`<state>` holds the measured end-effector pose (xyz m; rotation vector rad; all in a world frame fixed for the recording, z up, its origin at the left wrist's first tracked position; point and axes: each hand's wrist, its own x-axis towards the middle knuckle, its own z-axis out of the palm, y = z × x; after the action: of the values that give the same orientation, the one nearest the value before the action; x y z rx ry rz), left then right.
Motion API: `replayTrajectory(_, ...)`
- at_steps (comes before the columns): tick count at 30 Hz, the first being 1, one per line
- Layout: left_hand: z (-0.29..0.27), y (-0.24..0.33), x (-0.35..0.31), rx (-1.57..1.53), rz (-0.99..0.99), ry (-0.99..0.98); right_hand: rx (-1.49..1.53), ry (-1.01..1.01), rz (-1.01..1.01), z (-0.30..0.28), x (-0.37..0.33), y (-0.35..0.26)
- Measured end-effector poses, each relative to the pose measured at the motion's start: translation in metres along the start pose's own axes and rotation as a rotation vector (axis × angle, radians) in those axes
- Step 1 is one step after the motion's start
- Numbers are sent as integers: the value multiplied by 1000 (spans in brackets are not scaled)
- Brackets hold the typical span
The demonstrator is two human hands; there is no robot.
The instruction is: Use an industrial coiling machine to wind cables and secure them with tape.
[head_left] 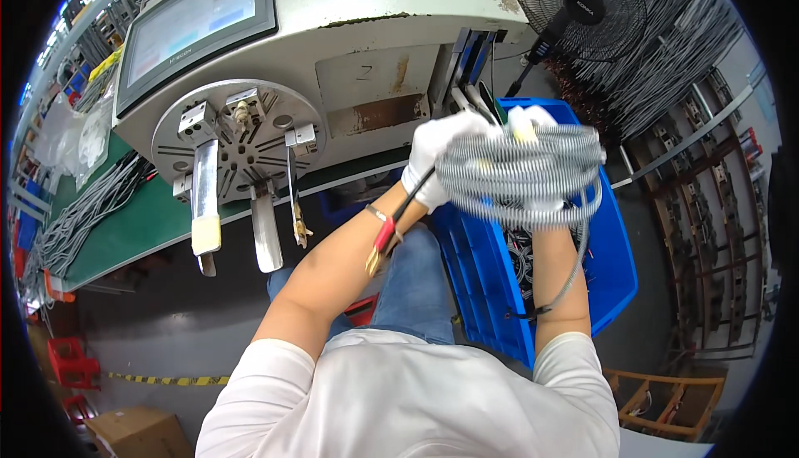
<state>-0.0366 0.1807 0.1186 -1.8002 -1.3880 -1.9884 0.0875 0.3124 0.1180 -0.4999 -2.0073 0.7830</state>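
Between my two gloved hands, above the blue crate, is a coil of grey ribbed, metal-sheathed cable. White-gloved, my left hand grips the coil's left side. My right hand curls over its top from behind, and the loops partly hide the palm. From beside my left wrist hangs a black lead end with a red sleeve and several gold-coloured terminals. A loose grey tail runs down past my right forearm to a black tip. Left of my hands, a round slotted metal disc carries several projecting arms and holds no coil.
A blue plastic crate below my hands contains coiled cables. The machine has a screen at its left. Grey cables lie on the green bench. Behind stand a black fan and hanging cables; racks line the right side.
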Motion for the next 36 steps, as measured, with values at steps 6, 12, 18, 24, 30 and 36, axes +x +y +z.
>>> replayTrajectory(6, 11, -57, 30, 129, -176, 166, -428, 160, -450, 32, 65, 52)
replayTrajectory(12, 10, -51, 38, 108, -389, 283, -678, 109, -579, 65, 76, 71)
replayTrajectory(18, 10, -74, 30, 284, -257, 272, 840, 124, 55, 90, 78, 110)
replayTrajectory(24, 15, -79, 32, 247, -184, 317, 779, 212, 50, 91, 80, 98)
replayTrajectory(30, 4, -52, -9, 804, 90, 72, 226, 34, -37, 37, 50, 5)
replayTrajectory(36, -36, 18, -101, -94, -678, -237, -3, -140, -467, -30, -27, -101)
